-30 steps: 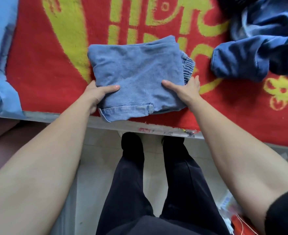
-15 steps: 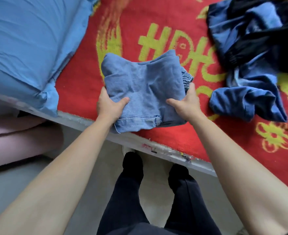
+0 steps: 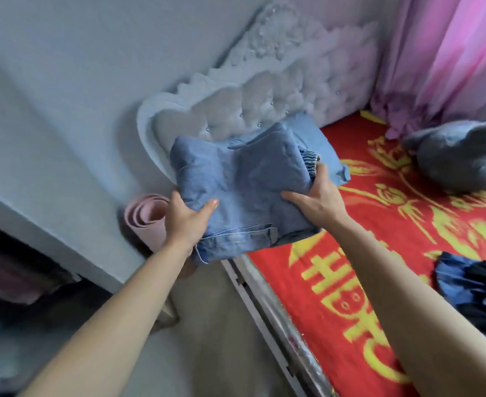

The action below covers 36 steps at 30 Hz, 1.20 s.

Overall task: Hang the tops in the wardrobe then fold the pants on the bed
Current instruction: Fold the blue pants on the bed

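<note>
One folded pair of jeans [image 3: 244, 196] is held up over the bed's [image 3: 336, 296] edge by two hands. It is gripped at 7 o'clock by the left hand [image 3: 186, 222] and at 4 o'clock by the right hand [image 3: 319, 202], thumbs on top. Behind it, one blue pillow [image 3: 322, 138] is seen at 1 o'clock. One rolled pink mat [image 3: 147, 213] is spotted at 8, one grey cushion [image 3: 462, 156] at 2, one dark clothes heap [image 3: 476, 290] at 4.

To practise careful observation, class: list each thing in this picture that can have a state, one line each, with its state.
Jeans: folded, held in the air by both hands.
Left hand: gripping the jeans.
Right hand: gripping the jeans.
Blanket: spread flat.
Dark clothes: unfolded, heaped on the blanket.
Mat: rolled up.
</note>
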### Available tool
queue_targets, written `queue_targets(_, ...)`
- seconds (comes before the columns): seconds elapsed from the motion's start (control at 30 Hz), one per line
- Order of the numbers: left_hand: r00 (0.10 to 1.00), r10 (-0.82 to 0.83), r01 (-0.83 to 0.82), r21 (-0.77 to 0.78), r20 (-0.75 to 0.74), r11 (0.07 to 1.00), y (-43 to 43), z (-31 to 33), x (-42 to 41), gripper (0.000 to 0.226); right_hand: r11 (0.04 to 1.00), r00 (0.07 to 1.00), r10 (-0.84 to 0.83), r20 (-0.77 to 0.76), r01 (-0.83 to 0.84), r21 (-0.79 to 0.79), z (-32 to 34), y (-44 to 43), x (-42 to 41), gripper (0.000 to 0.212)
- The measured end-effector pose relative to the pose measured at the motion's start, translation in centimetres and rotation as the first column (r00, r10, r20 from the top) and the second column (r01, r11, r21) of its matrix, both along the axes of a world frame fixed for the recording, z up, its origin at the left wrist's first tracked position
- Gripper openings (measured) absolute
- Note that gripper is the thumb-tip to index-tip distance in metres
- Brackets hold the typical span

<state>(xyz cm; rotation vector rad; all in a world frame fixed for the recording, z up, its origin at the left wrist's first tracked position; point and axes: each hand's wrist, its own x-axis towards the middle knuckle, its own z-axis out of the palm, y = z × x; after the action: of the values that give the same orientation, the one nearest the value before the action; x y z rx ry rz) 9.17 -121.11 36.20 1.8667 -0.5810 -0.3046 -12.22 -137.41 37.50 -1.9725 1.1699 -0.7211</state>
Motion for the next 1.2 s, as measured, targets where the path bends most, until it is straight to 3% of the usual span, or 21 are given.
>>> queue_targets(0.13,0.987,0.139,-0.129,-0.115,0.08,0.985,9.5,6.5,4.5,0.053,0.982,0.987,0.147,0.062,-0.139,-0.129,6.4,7.1,7.5,0.076)
queue_targets(0.37,0.895,0.372,-0.286,-0.324,0.246,0.902,30.6,13.7,12.8,0.058,0.914,0.93,0.274,0.245,-0.173,-0.368,12.5,26.2,20.7,0.076)
queue_targets(0.67,0.703,0.637,-0.46,-0.48,0.317,0.747,53.5,22.8,24.7,0.054,0.748,0.743,0.594,0.308,-0.369,-0.551,22.3,47.2,38.1,0.073)
queue_targets(0.83,0.591,0.71,-0.455,-0.568,0.383,0.686,58.7,30.8,31.4,0.052,0.651,0.638,0.688,0.347,-0.33,-0.684,30.4,51.9,45.8,0.072)
queue_targets(0.97,0.563,0.72,-0.385,-0.642,0.406,0.663,58.8,37.1,38.0,0.052,0.606,0.584,0.718,0.378,-0.258,-0.753,37.4,52.0,51.9,0.072)
queue_targets(1.2,0.476,0.733,-0.268,-0.714,0.486,0.647,55.2,48.3,49.5,0.056,0.63,0.5,0.717,0.486,-0.166,-0.759,48.0,48.3,63.0,0.072)
